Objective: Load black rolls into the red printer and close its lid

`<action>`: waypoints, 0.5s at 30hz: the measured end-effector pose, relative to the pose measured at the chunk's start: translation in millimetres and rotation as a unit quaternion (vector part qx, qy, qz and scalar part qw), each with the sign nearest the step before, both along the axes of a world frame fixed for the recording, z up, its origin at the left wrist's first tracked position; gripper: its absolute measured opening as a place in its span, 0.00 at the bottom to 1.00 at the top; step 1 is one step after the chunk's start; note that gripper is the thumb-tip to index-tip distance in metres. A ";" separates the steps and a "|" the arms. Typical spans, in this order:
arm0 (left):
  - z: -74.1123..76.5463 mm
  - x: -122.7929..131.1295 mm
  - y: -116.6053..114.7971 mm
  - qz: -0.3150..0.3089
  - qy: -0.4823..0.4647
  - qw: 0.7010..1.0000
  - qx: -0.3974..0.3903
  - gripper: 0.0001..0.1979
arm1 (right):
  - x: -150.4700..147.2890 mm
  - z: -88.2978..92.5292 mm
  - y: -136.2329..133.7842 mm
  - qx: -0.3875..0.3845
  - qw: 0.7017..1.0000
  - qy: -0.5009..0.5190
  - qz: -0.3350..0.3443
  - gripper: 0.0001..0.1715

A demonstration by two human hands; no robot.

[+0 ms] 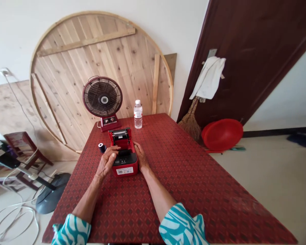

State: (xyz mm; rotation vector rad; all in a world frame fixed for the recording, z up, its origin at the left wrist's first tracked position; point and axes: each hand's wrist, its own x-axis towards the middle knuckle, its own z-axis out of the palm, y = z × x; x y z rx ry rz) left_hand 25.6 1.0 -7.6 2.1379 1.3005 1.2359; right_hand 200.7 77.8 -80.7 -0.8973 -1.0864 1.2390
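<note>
A red and black machine that looks like a label printer (124, 170) stands on the table with its lid (121, 133) raised. My left hand (107, 161) reaches over its left edge, fingers bent together at the left end of a dark roll-like part (124, 152) in the opening. What those fingertips hold, if anything, is hidden. Along the printer's right side my right hand (142, 158) grips the casing, thumb side near the top edge. A small dark spool (101, 147) with a white core lies left of the printer, beyond my left hand.
Behind the printer are a dark red table fan (103, 98) and a clear water bottle (138, 114). A patterned red cloth covers the table (183, 163). A round wooden tabletop (140, 61) leans against the wall. To the right are a broom (191, 120) and a red basin (225, 135).
</note>
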 end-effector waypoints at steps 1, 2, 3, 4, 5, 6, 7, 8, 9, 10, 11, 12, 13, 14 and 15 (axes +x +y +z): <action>-4.8 0.1 -2.8 0.002 0.006 1.000 0.021 0.28 | 0.4 -0.8 -0.5 -0.003 1.000 0.000 0.001 0.27; -9.1 -0.1 -4.9 0.003 0.014 0.999 0.039 0.27 | 0.8 -1.6 -0.7 -0.003 1.000 0.000 0.001 0.28; -12.7 -0.5 -6.5 0.003 0.022 0.998 0.054 0.25 | 1.0 -2.2 -0.4 -0.003 1.000 0.001 -0.001 0.28; -15.8 -1.0 -7.6 0.005 0.028 0.997 0.066 0.23 | 1.1 -2.4 0.5 -0.004 1.000 0.003 -0.004 0.29; -18.3 -1.4 -8.4 0.010 0.029 0.997 0.074 0.22 | 1.0 -2.1 2.2 -0.008 1.000 0.005 -0.008 0.30; -20.3 -1.6 -8.8 0.015 0.028 0.996 0.080 0.20 | 0.8 -1.2 4.7 -0.009 1.000 0.004 -0.013 0.31; -21.8 -1.5 -9.1 0.018 0.026 0.996 0.085 0.19 | 0.5 0.2 7.6 -0.008 1.000 -0.001 -0.019 0.32; -22.9 -1.1 -9.2 0.020 0.022 0.995 0.090 0.18 | 0.1 1.9 10.9 -0.003 1.000 -0.011 -0.020 0.32; -23.6 -0.5 -9.4 0.021 0.018 0.995 0.095 0.17 | -0.4 3.6 14.1 0.004 1.000 -0.025 -0.016 0.32; -24.1 0.3 -9.7 0.023 0.013 0.995 0.100 0.16 | -0.8 4.8 16.8 0.013 0.999 -0.040 -0.010 0.32; -24.3 1.1 -10.0 0.024 0.007 0.994 0.103 0.15 | -1.2 5.3 18.7 0.019 0.998 -0.051 -0.006 0.32; -24.5 2.0 -10.3 0.026 0.002 0.994 0.104 0.15 | -1.4 4.9 19.6 0.022 0.998 -0.058 -0.007 0.33; -24.6 2.8 -10.7 0.026 -0.002 0.994 0.103 0.15 | -1.4 3.4 19.4 0.022 0.998 -0.062 -0.010 0.33; -24.7 3.5 -11.0 0.026 -0.005 0.995 0.101 0.14 | -1.1 1.2 18.6 0.022 0.998 -0.060 -0.019 0.34; -24.9 4.0 -11.2 0.024 -0.007 0.995 0.099 0.14 | -0.7 -1.6 17.5 0.022 0.998 -0.059 -0.025 0.34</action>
